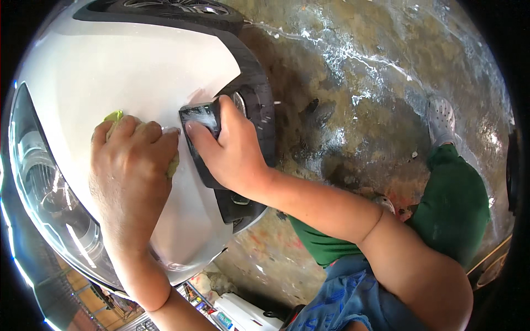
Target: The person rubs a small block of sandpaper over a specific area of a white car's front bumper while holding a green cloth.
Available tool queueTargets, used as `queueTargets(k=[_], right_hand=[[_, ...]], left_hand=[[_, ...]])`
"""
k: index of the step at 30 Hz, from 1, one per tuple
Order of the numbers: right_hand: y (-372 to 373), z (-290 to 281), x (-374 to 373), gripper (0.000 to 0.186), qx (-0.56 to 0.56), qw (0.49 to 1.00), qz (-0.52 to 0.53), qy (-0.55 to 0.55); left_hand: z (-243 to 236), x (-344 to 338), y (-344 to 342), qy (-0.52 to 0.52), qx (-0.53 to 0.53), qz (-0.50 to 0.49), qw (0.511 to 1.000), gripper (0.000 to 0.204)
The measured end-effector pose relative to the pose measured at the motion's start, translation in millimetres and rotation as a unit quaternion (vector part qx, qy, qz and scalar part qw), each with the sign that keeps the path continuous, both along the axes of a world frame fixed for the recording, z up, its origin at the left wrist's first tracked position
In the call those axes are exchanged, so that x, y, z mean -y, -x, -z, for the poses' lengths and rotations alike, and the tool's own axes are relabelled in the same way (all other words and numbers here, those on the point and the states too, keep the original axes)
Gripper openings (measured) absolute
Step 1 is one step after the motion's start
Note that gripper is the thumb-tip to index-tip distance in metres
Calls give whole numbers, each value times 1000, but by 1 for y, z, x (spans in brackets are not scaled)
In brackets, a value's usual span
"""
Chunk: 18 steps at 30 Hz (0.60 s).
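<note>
My left hand (132,165) presses a yellow-green cloth (115,117) flat on the white bumper panel (127,71), fingers together and curled over it so only its edges peek out. My right hand (229,149) has its fingers clamped along a dark sanding block (200,124) lying against the same panel, just beside the black trim (256,94). I judge the block light and stiff but likely slick with water, best gripped across its long sides as now, while the cloth is soft and bunches easily under a palm.
</note>
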State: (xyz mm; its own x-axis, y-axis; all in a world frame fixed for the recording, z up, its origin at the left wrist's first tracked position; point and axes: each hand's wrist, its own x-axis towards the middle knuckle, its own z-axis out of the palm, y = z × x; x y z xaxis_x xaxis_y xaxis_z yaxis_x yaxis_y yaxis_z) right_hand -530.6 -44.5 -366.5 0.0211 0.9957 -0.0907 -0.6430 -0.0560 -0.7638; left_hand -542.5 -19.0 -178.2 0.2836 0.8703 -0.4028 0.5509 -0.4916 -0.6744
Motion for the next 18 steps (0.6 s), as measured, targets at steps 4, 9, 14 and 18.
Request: queueTargets(k=[4,9,14,18], right_hand=[[-17,2,-48,32,-8,995,-85,48],[-4,2,-14,33,-13,998,58,-25],[-4,3,-40,32,1,998,-26,56],[-8,2,-26,32,1,999,-17,31]], left_hand=[[3,8,4,0,0,-2,1000,12],[4,0,-1,-2,-5,-6,1000,13],[-4,5,2,7,-4,-1,1000,15],[6,2,2,2,-1,-17,1000,14]])
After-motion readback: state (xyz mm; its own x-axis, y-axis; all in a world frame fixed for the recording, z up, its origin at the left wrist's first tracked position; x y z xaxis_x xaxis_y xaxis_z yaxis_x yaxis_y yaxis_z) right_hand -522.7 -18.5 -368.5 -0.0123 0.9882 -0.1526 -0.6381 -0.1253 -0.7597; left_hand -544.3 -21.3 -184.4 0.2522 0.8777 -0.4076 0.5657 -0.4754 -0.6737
